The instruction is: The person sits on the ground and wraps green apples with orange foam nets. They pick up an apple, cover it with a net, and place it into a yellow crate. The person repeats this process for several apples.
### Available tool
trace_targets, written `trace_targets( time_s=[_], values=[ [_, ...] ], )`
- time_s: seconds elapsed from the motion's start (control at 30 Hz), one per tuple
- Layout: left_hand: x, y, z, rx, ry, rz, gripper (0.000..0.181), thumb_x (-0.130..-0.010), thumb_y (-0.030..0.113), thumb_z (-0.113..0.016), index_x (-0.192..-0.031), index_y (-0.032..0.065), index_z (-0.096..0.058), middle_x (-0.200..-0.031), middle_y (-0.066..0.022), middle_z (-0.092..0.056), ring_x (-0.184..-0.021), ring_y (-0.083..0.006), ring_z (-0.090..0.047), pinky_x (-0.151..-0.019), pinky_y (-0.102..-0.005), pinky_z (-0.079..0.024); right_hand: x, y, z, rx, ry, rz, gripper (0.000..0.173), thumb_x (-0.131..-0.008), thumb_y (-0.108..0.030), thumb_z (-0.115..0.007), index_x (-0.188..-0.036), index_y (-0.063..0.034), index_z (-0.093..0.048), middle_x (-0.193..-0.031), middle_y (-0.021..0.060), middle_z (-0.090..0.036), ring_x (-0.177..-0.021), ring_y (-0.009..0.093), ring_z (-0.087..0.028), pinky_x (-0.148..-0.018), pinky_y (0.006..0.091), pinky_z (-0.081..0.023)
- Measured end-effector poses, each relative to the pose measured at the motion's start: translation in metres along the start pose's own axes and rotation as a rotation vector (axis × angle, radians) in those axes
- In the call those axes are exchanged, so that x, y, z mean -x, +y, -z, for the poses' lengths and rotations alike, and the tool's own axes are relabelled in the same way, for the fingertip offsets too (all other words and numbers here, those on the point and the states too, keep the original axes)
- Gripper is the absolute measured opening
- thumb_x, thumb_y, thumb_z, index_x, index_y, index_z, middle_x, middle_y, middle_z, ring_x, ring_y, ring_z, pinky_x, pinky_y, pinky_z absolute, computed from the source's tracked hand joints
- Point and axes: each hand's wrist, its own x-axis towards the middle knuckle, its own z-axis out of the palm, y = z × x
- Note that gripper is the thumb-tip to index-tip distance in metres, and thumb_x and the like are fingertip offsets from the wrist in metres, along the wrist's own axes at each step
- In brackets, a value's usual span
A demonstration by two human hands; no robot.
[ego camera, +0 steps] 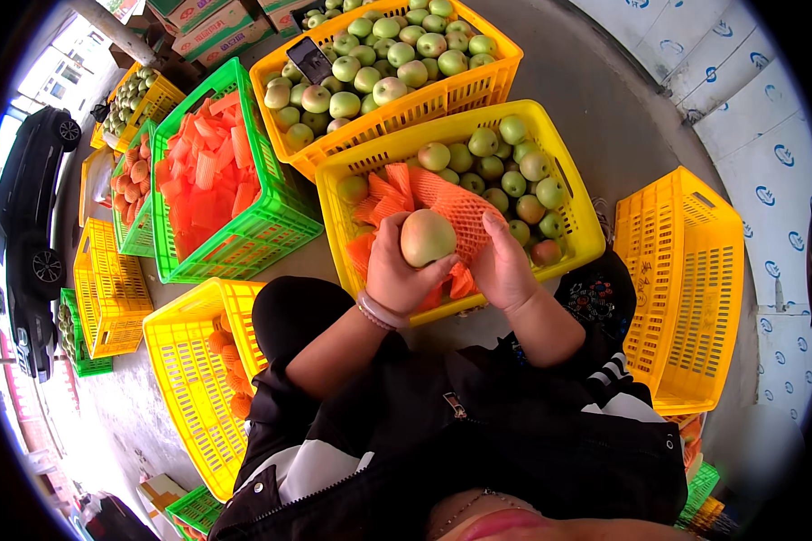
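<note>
My left hand (406, 270) holds a pale green apple with a reddish blush (428, 238), over the near side of a yellow plastic crate (572, 169). To its right, my right hand (506, 267) is raised beside an orange foam net sleeve (463, 209); its fingers look to be at the net's edge, and whether they grip it is hard to tell. More orange foam nets (386, 196) lie in the crate's left part, partly behind my left hand. Bare green apples (514, 184) fill the crate's right part.
Beyond stands an orange-yellow crate (406, 111) of apples with a phone (309, 59) on them. A green crate (243, 237) of foam nets is at left. A yellow crate (199, 379) with netted fruit (233, 358) stands near my left leg, stacked yellow crates (677, 291) at right.
</note>
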Motion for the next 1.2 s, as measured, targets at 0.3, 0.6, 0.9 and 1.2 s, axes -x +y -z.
trace_targets(
  time_s=[0.3, 0.6, 0.9, 1.2],
  values=[
    [0.002, -0.018, 0.000, 0.492, -0.257, 0.145, 0.047, -0.093, 0.036, -0.064, -0.119, -0.0013, -0.051, -0.106, -0.0067, -0.061, -0.096, -0.0131, -0.058, -0.085, -0.0274, -0.049, 0.012, -0.015, -0.014, 0.366, -0.145, -0.111, 0.044, -0.090, -0.011, -0.067, -0.129, 0.0002, -0.051, -0.119, 0.0053, -0.060, -0.109, 0.013, -0.058, -0.096, 0.0285, -0.045],
    [0.010, -0.023, -0.016, 0.872, -0.192, 0.328, 0.054, -0.099, 0.045, -0.050, -0.131, 0.0016, -0.042, -0.114, -0.0092, -0.059, -0.104, -0.0165, -0.057, -0.088, -0.0299, -0.048, 0.010, 0.008, -0.016, 0.434, -0.169, 0.111, 0.044, -0.088, -0.016, -0.071, -0.125, -0.0001, -0.053, -0.116, 0.0041, -0.059, -0.107, 0.013, -0.055, -0.094, 0.0292, -0.045],
    [0.005, -0.032, -0.012, 0.625, -0.006, 0.300, 0.047, -0.103, 0.048, -0.032, -0.118, 0.0063, -0.046, -0.093, -0.0022, -0.055, -0.070, -0.0100, -0.051, -0.062, -0.0241, -0.045, 0.014, 0.000, -0.014, 0.495, -0.100, 0.131, 0.045, -0.088, -0.009, -0.066, -0.128, 0.0005, -0.049, -0.117, 0.0051, -0.059, -0.108, 0.014, -0.057, -0.093, 0.0314, -0.047],
    [-0.001, 0.018, 0.007, 1.318, -0.671, 0.584, 0.069, -0.093, 0.040, -0.059, -0.145, 0.0011, -0.034, -0.144, -0.0145, -0.043, -0.130, -0.0286, -0.047, -0.109, -0.0415, -0.039, 0.029, -0.008, -0.001, -0.319, -0.545, -0.118, 0.069, -0.088, -0.014, -0.064, -0.144, 0.0033, -0.027, -0.134, 0.0147, -0.051, -0.119, 0.027, -0.057, -0.101, 0.0392, -0.049]
  ],
)
